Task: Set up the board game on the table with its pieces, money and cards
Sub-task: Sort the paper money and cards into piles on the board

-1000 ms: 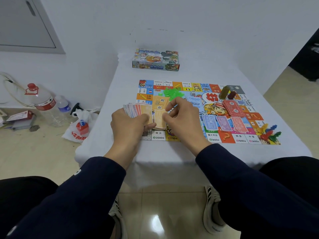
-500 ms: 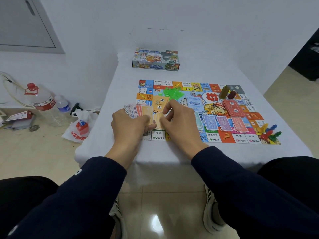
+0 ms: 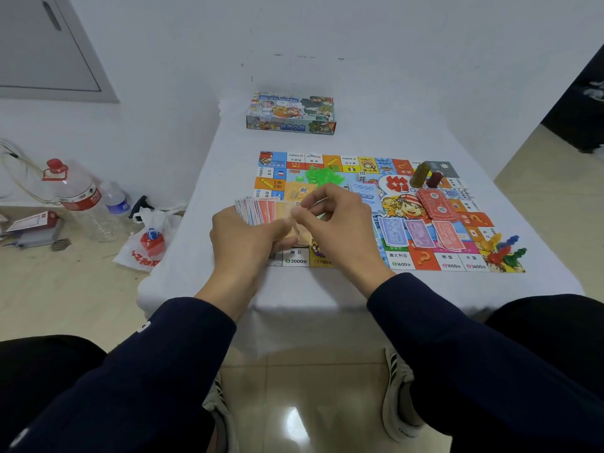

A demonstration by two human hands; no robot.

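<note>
Both hands meet over the near-left part of the game board (image 3: 385, 204), hiding the squares beneath them; the fine print on the cards and notes is too small to read. The left hand (image 3: 243, 238) grips a fanned stack of paper money (image 3: 258, 210), blue and red edges spreading toward 10 o'clock, an orange note on top. The right hand (image 3: 338, 220), fingers curled, pinches the top edge of that orange note (image 3: 284, 209) between thumb and forefinger, just beside the left thumb. Whether further notes sit under the palms cannot be told.

The board lies flat on a white-covered desk (image 3: 209, 191). At 12 o'clock from the hands sits a heap of green plastic pieces (image 3: 322, 174), with a white die (image 3: 361, 176) just beside it. Toward 2 o'clock stand an olive block and a dark red block (image 3: 426, 176), near a red card stack (image 3: 436, 204). At 3 o'clock blue, purple and red notes (image 3: 421, 233) lie side by side. Coloured pawns (image 3: 505, 251) cluster on the board's near-right corner. The game box (image 3: 291, 114) rests at the desk's far edge, against a white wall.

On the tiled floor at 9 o'clock stand a large water bottle (image 3: 80, 194) with a red cap, a smaller bottle, and a white plastic bag (image 3: 150, 240). Dark sleeves, dark trousers and two shoes fill the foreground, cut off by the frame.
</note>
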